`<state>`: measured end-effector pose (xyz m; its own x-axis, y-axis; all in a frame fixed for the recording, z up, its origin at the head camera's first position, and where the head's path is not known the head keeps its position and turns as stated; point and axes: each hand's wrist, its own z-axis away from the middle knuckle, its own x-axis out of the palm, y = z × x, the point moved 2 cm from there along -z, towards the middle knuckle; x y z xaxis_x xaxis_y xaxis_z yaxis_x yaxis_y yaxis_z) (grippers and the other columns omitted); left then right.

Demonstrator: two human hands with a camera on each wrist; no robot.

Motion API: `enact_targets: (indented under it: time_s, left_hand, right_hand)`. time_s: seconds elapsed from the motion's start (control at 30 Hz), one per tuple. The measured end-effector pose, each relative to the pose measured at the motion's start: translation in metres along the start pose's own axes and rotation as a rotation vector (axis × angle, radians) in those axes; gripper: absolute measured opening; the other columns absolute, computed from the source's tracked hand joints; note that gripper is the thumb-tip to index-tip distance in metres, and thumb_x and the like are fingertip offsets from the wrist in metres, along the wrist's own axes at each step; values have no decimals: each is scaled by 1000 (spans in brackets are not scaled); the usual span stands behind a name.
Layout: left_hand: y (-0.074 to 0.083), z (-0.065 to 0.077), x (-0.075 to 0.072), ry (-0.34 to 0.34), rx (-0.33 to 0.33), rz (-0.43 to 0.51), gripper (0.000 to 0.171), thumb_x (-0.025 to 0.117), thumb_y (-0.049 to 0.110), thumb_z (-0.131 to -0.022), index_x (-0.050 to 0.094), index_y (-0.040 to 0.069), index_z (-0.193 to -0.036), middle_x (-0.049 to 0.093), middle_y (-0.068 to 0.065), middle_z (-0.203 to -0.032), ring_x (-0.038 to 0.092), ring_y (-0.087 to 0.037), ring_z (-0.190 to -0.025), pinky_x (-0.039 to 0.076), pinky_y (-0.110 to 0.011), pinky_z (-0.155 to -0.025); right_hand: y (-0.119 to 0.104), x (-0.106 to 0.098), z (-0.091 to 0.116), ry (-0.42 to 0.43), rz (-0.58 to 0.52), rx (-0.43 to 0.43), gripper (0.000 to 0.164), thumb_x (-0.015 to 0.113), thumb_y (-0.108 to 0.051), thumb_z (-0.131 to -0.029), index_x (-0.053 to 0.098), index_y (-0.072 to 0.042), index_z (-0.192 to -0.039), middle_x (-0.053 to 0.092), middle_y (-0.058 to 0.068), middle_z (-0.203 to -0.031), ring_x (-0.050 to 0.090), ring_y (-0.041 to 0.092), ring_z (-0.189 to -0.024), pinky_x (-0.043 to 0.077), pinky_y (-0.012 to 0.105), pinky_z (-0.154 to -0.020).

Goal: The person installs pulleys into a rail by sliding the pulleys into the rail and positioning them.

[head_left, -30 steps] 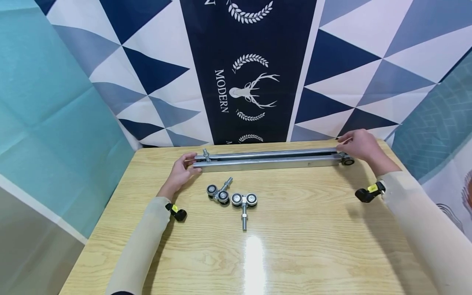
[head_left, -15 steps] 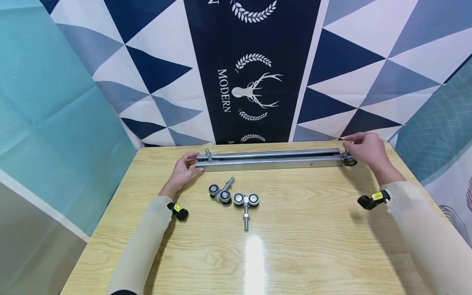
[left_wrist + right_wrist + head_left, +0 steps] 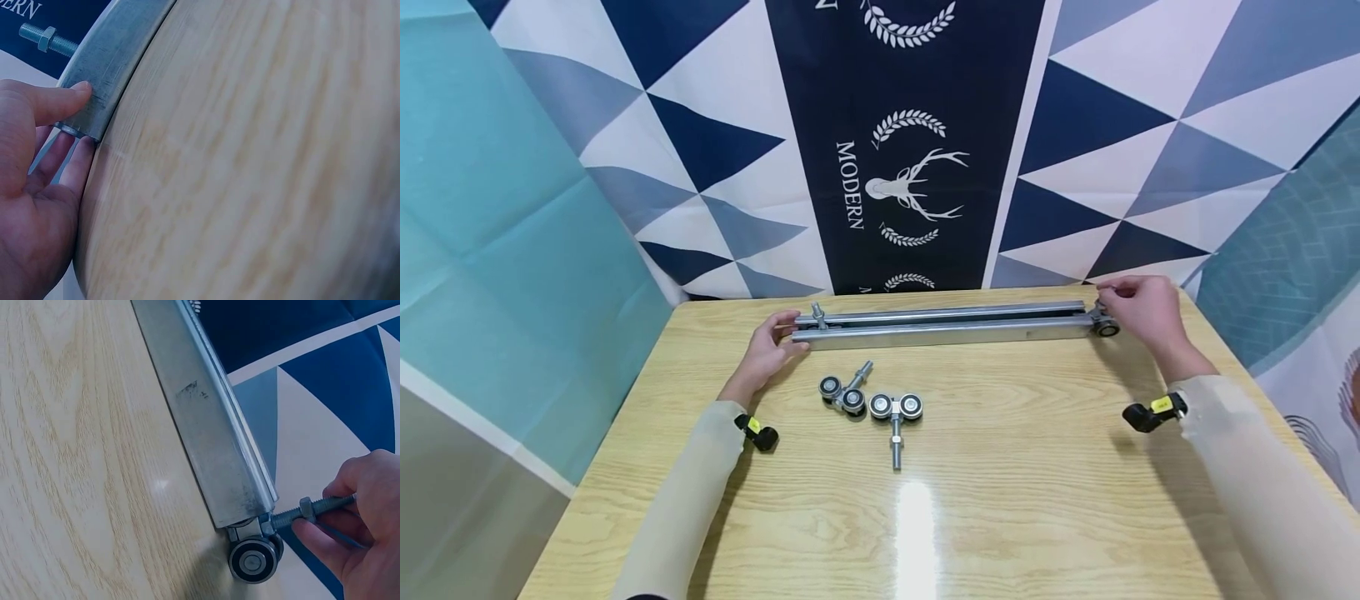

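On a wooden table (image 3: 1000, 467), the left hand (image 3: 767, 346) pinches a metal rail (image 3: 925, 335) at its left end, seemingly to steady it, two loose rollers (image 3: 853, 402) lie in front, and the right hand (image 3: 1148, 315), fingers closed, holds another roller (image 3: 253, 561) by its bolt (image 3: 287, 517) at the rail's right end, perhaps partly inside.

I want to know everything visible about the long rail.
The rail is a straight, silvery channel, apparently metal, its slot facing up, with a dark smudge on its near side. It lies on the table, along the far edge. The left hand holds its left end, where a bolt stands up through the slot. The right hand holds a wheeled trolley at its open right end.
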<state>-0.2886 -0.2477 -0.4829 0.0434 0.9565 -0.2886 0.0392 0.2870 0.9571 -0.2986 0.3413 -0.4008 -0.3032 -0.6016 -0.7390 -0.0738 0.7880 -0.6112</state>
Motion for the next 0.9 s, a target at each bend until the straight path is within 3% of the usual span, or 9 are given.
enact_targets:
  time_s: [0.33,0.63,0.9]
  left_hand:
    - [-1,0,0,-5,-3,-1,64,72,-1,-87,46,7,-145,48,-21,-145,46,-35,-135,40,-50,-117]
    - [-2,-1,-1,0,0,-8,64,73,0,-86,47,8,-145,47,-20,-147,45,-35,-136,39,-50,-117]
    - [-3,-2,-1,-4,1,-1,64,73,0,-86,47,7,-144,47,-18,-147,46,-34,-135,39,-50,-117]
  right_hand:
    - [-9,7,2,3,6,-27,28,60,-20,-94,77,0,-104,78,20,-87,47,-17,-57,44,16,-46]
    - [-12,8,0,-10,17,-20,27,59,-19,-95,77,-1,-105,77,25,-95,48,-15,-58,45,19,-46]
    - [-13,7,0,-6,11,-53,27,60,-18,-95,78,1,-101,77,27,-92,48,-16,-57,44,16,-45]
